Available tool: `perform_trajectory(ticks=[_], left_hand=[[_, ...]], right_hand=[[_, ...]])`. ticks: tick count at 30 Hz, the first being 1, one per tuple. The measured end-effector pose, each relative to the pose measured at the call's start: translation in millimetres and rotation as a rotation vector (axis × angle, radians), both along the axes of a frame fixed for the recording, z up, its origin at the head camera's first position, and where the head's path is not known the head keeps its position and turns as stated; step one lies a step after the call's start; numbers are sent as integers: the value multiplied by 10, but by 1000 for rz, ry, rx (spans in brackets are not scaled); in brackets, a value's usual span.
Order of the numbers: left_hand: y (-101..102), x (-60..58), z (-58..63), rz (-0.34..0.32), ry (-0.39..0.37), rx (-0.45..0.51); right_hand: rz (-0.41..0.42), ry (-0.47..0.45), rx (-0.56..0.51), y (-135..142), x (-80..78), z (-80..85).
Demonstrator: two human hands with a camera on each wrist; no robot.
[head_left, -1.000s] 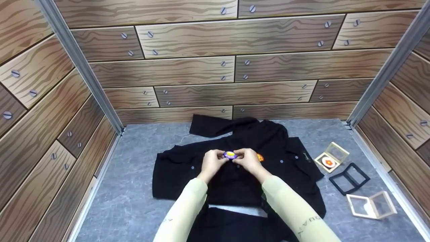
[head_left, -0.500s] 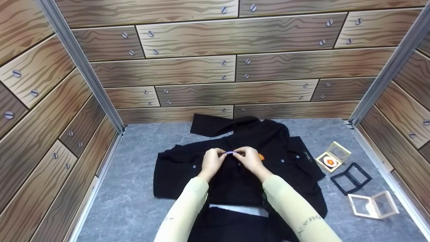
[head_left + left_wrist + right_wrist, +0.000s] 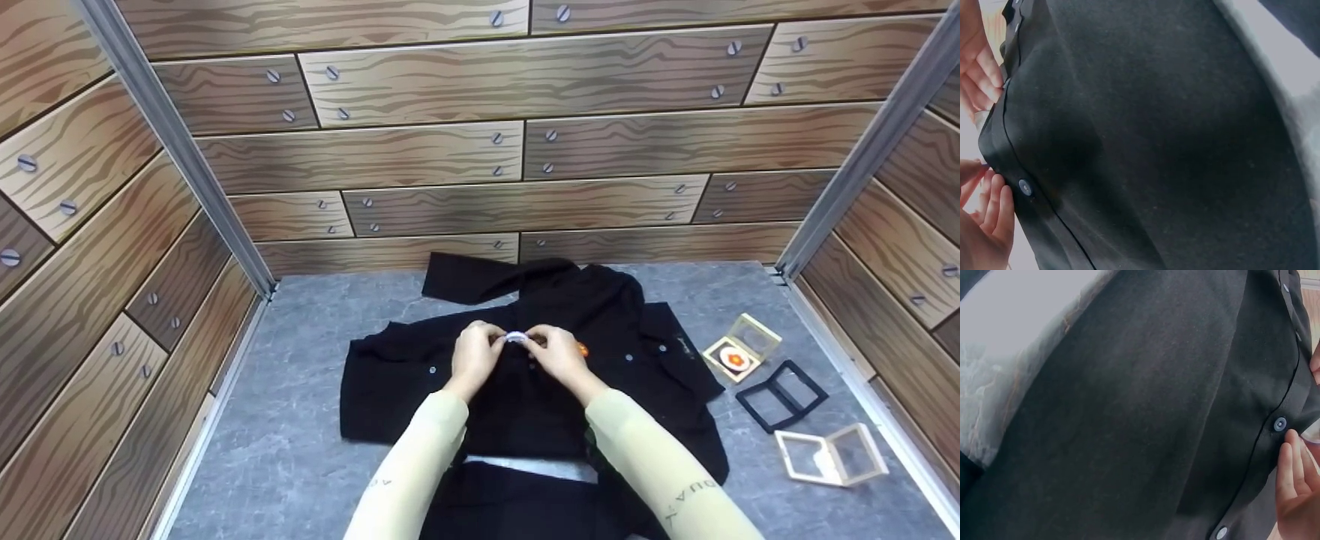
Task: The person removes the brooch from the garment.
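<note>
A small round badge (image 3: 516, 337) is pinched between the fingertips of my left hand (image 3: 476, 356) and my right hand (image 3: 556, 358). It shows a pale, whitish curved side in the head view. Both hands stand over the black button-up shirt (image 3: 409, 405), which lies spread out. In the left wrist view my left hand's fingers (image 3: 995, 211) are at the shirt's edge, near a button (image 3: 1026, 187). The right wrist view has my right hand (image 3: 1300, 486) just below another button (image 3: 1280, 424). Fingers hide part of the badge. An orange patch-like round piece (image 3: 583, 349) lies on the shirt beside my right hand.
On the right stand three opened small frame cases: a yellowish one (image 3: 716, 366) with a white-and-red flower badge (image 3: 734, 359) in it, a black one (image 3: 782, 396) and a pale one (image 3: 838, 481). Wood-patterned walls (image 3: 420, 214) enclose the grey surface (image 3: 292, 360).
The badge has been tilted in my fingers: its purple face with the yellow middle showed first, then a thin purple edge, now a whitish side. Both hands stay nearly in place.
</note>
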State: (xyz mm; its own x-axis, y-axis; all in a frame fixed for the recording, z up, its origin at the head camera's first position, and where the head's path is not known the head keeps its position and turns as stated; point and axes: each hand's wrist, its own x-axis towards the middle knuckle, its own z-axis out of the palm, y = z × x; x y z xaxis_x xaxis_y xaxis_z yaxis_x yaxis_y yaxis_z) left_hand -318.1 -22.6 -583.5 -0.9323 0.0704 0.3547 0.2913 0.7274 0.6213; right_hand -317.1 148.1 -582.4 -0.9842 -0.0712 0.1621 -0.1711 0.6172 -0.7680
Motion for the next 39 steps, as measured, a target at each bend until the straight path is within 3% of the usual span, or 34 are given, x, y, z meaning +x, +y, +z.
perform_trajectory(ticks=[3,6,11,16,20,28,39], left_hand=[[0,-7,1,-14,0,-1],[2,-12,3,-20,0,-5],[0,-6,13,-18,-21,-1],[0,-14,1,-45,1,7],[-16,-20,-17,-79,14,8],[-45,-40,-40,-107,-6,43],[-46,-42,-43,-78,-79,60]], right_hand=[[6,-15,17,-8,8,0],[13,13,99,-20,19,2],[23,106,228,-40,37,9],[12,215,269,-50,48,-2],[36,259,255,-59,43,-27],[19,216,171,-72,32,-21],[27,214,38,-91,-10,-82]])
